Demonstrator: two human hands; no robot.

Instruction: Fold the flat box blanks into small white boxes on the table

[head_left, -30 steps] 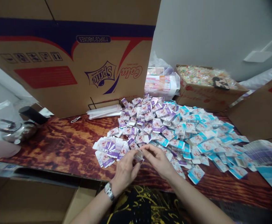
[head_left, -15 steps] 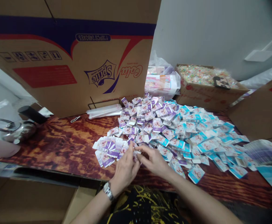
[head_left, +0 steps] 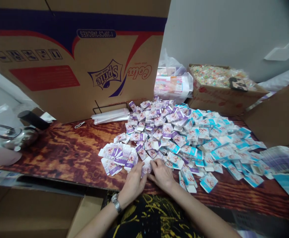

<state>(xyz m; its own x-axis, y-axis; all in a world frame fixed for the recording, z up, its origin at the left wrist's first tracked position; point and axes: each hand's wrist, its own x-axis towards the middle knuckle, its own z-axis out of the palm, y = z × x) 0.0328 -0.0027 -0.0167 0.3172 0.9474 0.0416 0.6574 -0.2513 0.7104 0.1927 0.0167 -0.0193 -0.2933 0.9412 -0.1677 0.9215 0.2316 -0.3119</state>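
Between my two hands, near the table's front edge, is a small white-and-purple box [head_left: 146, 165]. My left hand [head_left: 135, 178], with a watch on its wrist, grips the box's left side. The fingers of my right hand [head_left: 161, 173] hold its right side. A heap of small purple-and-white boxes [head_left: 167, 129] rises just beyond my hands. Blue-and-white boxes [head_left: 208, 182] spread out to the right. Flat purple-and-white cartons [head_left: 119, 154] lie overlapped to the left of my left hand.
A large cardboard box [head_left: 67, 74] stands at the back left. Clear plastic sleeves [head_left: 111, 116] lie at its foot. Behind the heap stands a carton of wrapped candy [head_left: 216, 96]. A metal kettle [head_left: 22, 138] is at the far left, and fanned flat cartons [head_left: 281, 160] lie far right.
Both hands have moved slightly down towards the table's front edge. More of the small box now shows between them, and my right fingers have shifted to its side. The view has shifted slightly.
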